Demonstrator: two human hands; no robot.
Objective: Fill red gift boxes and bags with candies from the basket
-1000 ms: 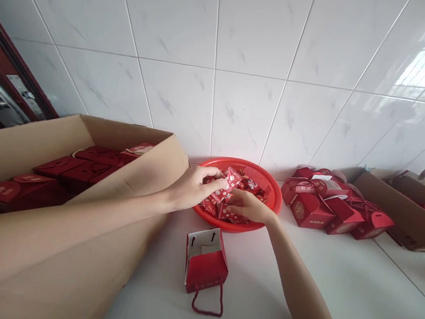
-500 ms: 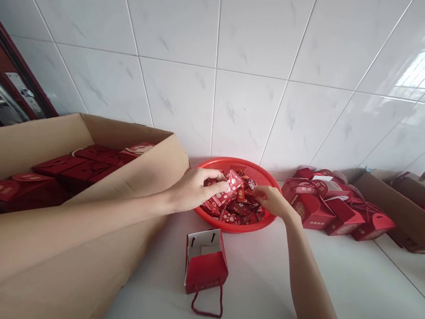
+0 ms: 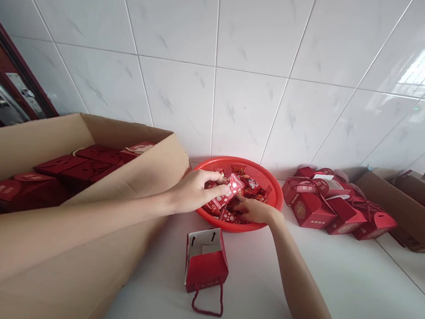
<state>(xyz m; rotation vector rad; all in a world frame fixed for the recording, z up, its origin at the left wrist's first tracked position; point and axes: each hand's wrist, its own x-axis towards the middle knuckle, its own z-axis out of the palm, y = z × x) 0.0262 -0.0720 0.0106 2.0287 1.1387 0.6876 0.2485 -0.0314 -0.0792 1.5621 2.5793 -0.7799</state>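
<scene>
Over the left side of a red plastic basket (image 3: 279, 198), my left hand (image 3: 197, 191) is closed on a red wrapped candy (image 3: 236, 183) with pale spots. My right hand (image 3: 254, 211) reaches into the basket from the right. Its fingertips are down among the other wrapped candies (image 3: 252, 182), and whether they grip one is hidden. Just in front of the basket stands a small red gift box (image 3: 205, 270) with its top open, showing a white inside. A dark red cord handle hangs from its near side onto the counter.
A large cardboard box (image 3: 128, 191) holding several red gift boxes (image 3: 62, 165) stands at the left. More closed red gift boxes (image 3: 312, 210) are grouped right of the basket, beside another cardboard box (image 3: 394, 216). White tiles (image 3: 249, 107) cover the wall behind the counter (image 3: 258, 298).
My right hand has moved left and slightly down, from the basket's right side into the middle of the candies. My left hand stays nearly in place with its candy.
</scene>
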